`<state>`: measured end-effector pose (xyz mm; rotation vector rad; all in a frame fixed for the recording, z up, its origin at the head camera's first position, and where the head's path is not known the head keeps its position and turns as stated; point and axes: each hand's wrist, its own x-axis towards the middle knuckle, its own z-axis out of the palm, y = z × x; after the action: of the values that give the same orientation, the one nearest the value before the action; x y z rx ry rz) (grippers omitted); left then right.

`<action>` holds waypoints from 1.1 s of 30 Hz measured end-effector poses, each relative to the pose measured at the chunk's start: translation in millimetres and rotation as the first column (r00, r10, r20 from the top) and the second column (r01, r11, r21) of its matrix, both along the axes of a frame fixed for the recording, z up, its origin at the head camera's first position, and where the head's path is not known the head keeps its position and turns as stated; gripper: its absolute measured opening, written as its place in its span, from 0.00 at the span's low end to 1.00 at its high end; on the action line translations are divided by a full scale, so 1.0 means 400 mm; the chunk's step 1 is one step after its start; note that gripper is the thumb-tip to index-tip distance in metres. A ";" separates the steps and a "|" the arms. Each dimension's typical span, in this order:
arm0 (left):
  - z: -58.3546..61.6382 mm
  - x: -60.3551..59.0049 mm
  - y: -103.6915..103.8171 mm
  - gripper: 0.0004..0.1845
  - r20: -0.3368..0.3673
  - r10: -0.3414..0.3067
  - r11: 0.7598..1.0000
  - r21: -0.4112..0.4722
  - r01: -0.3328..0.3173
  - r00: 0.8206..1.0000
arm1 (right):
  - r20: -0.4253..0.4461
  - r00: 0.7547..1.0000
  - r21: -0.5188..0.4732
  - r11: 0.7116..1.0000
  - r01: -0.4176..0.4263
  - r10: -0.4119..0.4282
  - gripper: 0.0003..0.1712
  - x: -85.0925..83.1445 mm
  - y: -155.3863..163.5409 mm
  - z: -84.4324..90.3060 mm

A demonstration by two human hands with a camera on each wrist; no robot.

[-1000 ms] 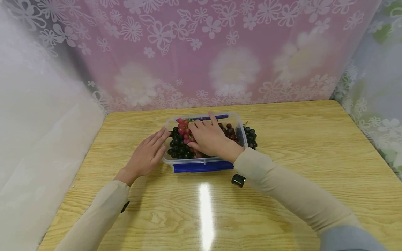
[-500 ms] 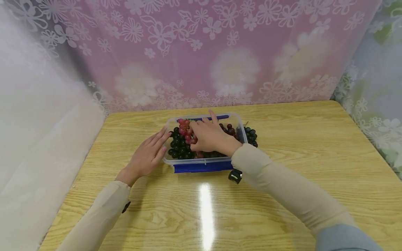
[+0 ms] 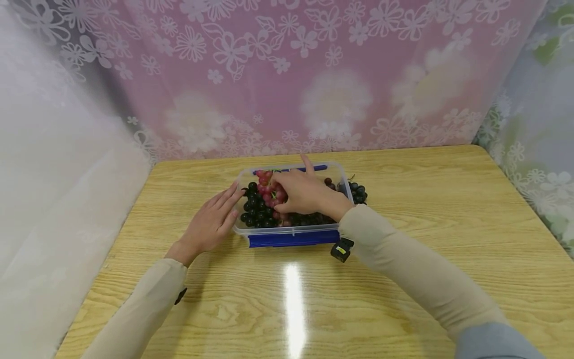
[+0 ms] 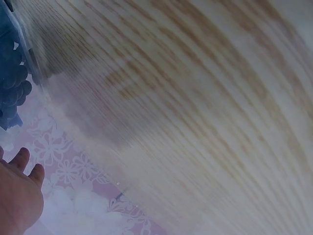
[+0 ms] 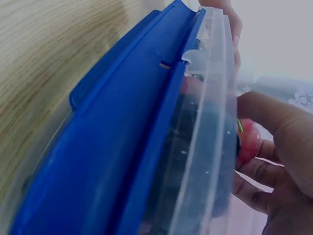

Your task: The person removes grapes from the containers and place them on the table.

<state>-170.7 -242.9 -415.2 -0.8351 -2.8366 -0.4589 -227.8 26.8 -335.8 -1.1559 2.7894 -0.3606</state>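
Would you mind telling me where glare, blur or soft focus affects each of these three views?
Head view: a bright vertical glare streak lies on the glossy wooden table in front of the clear plastic container with blue clips; the rest is fairly sharp. Left wrist view: the wood grain is smeared and soft throughout. Right wrist view: the container's blue clip fills the frame, too close to be in focus.

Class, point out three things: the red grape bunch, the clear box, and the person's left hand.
red grape bunch [image 3: 267,188], head view, on its berries.
clear box [image 3: 287,230], head view, near rim.
left hand [image 3: 211,224], head view, back of hand.
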 end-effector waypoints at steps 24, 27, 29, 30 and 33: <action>-0.002 0.000 0.006 0.31 0.015 0.012 1.000 -0.006 -0.012 1.000 | 0.149 0.985 -0.239 0.963 0.123 -0.088 0.25 -0.028 0.180 0.109; -0.001 0.002 0.005 0.31 0.021 0.018 1.000 -0.010 -0.017 1.000 | 0.139 0.985 -0.254 0.957 0.138 -0.105 0.24 -0.032 0.216 0.111; -0.001 0.002 0.005 0.31 0.021 0.016 1.000 -0.008 -0.016 1.000 | 0.148 0.983 -0.261 0.954 0.149 -0.113 0.24 -0.035 0.245 0.110; -0.001 0.002 0.005 0.31 0.021 0.015 1.000 -0.008 -0.014 1.000 | 0.152 0.981 -0.259 0.953 0.154 -0.117 0.24 -0.037 0.260 0.108; -0.001 0.002 0.005 0.31 0.016 0.011 1.000 -0.008 -0.010 1.000 | 0.165 0.977 -0.256 0.951 0.173 -0.133 0.23 -0.038 0.306 0.111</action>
<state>-169.8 -240.7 -415.8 -0.8212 -2.8582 -0.4553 -243.0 149.3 -291.5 -0.9137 2.7682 -0.8273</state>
